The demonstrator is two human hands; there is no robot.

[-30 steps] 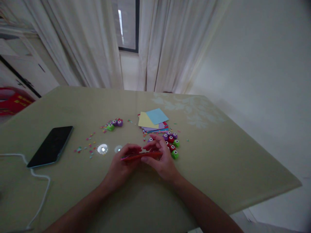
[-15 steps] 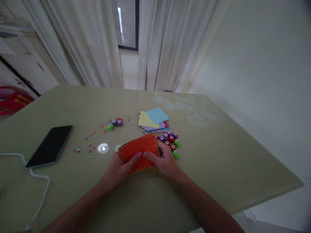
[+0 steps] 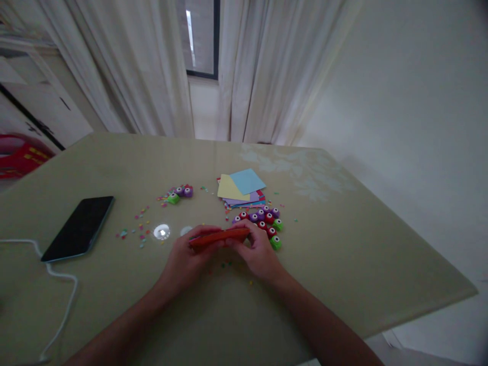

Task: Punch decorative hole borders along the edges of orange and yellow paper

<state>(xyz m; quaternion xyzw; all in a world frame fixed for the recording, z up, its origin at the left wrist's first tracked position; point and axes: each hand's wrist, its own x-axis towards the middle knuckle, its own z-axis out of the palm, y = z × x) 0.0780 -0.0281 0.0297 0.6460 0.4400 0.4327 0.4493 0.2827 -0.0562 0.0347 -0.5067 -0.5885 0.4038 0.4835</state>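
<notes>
My left hand (image 3: 186, 260) and my right hand (image 3: 264, 258) hold an orange paper card (image 3: 219, 237) between them, thumbs on the near side and fingers behind. Seen nearly edge-on, it shows as a thin orange strip just above the table. Just beyond my right hand lies a cluster of red, purple and green eyeball-like pieces (image 3: 261, 215). Farther back is a stack of coloured paper squares (image 3: 244, 184), with pale yellow and light blue on top.
On the left lies a black-screened tablet (image 3: 81, 226) beside a white cable (image 3: 65, 277). A smaller group of eyeball-like pieces (image 3: 180, 193) sits left of the paper. Tiny confetti bits (image 3: 142, 227) are scattered on the green tabletop (image 3: 343, 254). Pale curtains (image 3: 263, 71) hang behind.
The orange card has tilted from showing its broad, dot-edged face to nearly edge-on. Both hands still hold it, and more eyeball-like pieces behind it now show.
</notes>
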